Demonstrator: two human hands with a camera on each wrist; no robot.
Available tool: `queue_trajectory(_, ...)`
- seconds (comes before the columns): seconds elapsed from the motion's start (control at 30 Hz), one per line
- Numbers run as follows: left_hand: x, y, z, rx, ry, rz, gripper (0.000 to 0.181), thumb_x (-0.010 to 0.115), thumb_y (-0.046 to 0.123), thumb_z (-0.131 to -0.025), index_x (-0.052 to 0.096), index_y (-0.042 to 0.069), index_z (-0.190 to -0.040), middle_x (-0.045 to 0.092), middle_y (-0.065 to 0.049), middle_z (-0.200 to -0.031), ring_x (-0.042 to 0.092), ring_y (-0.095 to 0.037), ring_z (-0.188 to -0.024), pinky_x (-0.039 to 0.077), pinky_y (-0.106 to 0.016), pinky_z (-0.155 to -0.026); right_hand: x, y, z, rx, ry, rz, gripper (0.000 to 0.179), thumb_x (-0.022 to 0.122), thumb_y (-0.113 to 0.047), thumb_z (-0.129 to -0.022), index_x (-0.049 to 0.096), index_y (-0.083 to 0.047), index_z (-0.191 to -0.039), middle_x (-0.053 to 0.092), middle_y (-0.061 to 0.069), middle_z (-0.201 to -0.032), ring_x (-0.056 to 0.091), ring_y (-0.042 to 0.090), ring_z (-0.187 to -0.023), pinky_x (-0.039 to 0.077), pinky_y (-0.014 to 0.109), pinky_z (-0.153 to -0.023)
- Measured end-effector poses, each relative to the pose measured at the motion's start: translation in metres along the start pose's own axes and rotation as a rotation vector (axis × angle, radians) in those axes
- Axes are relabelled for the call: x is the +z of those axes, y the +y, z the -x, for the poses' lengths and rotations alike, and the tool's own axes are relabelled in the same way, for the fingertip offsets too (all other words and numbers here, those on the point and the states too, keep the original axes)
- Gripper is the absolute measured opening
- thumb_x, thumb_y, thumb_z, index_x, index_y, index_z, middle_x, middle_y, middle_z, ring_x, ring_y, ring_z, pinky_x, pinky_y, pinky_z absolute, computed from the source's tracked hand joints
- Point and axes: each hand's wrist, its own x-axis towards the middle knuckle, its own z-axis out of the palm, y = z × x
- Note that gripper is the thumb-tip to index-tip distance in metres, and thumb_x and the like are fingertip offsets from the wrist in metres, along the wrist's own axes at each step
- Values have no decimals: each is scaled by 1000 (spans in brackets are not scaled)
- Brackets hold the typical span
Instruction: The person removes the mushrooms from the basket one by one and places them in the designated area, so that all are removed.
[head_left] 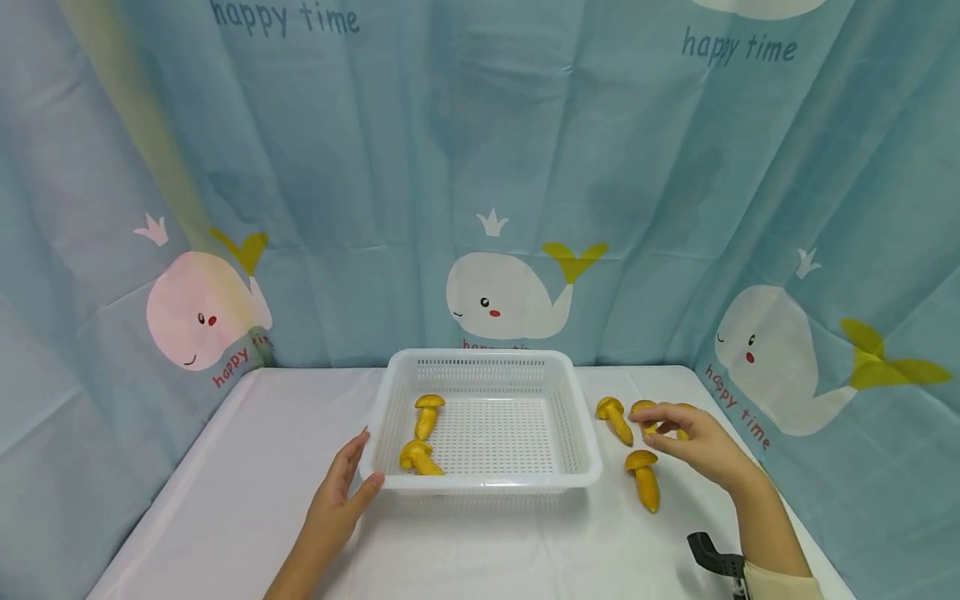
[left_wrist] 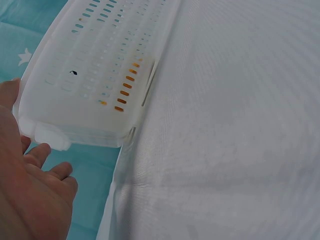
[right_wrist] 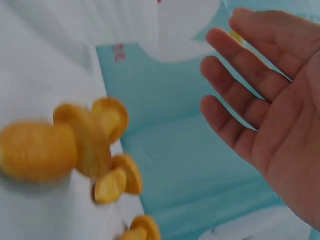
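Observation:
A white plastic basket (head_left: 480, 481) with slotted walls holds one yellow mushroom (head_left: 427, 417) and, nearer the front, a second mushroom (head_left: 422, 458). My left hand (head_left: 341, 493) holds the basket's front left corner, thumb on the front rim and fingers along the left side. To the right of the basket, my right hand (head_left: 701, 442) hovers among several loose mushrooms, partly covering two at the back. Its fingers (right_wrist: 235, 82) are spread in the right wrist view, with nothing in them. Closest to me lies one mushroom (head_left: 643, 482); another mushroom (head_left: 615, 421) lies beside the basket.
A white cloth (head_left: 480, 550) covers the table. Blue curtains (head_left: 360, 167) printed with whales stand behind it and on both sides. A black curved piece (head_left: 712, 557) is strapped at my right wrist, by a pale sleeve (head_left: 783, 583).

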Motion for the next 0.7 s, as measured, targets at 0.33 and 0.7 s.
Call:
queue_trajectory(0.33,2,2,2,5,4,18,67,67,29,-101,32,21,-158,25,-5,-169,20,-38,-156,24,-66,-118,25,-40,-7,-111,86,47,26,75,-11,-94,74,-19,-119,73,-5,-116,63,12,-97,55,22,-84)
queue_trajectory(0.7,1,2,2,10,10,19,68,67,30,-101,32,22,-158,26,-4,-169,20,-38,-156,24,-66,-118,37,-68,-26,-194,99,11,27,75,-10,-94,74,-22,-119,72,-2,-117,63,15,-95,55,23,-78)
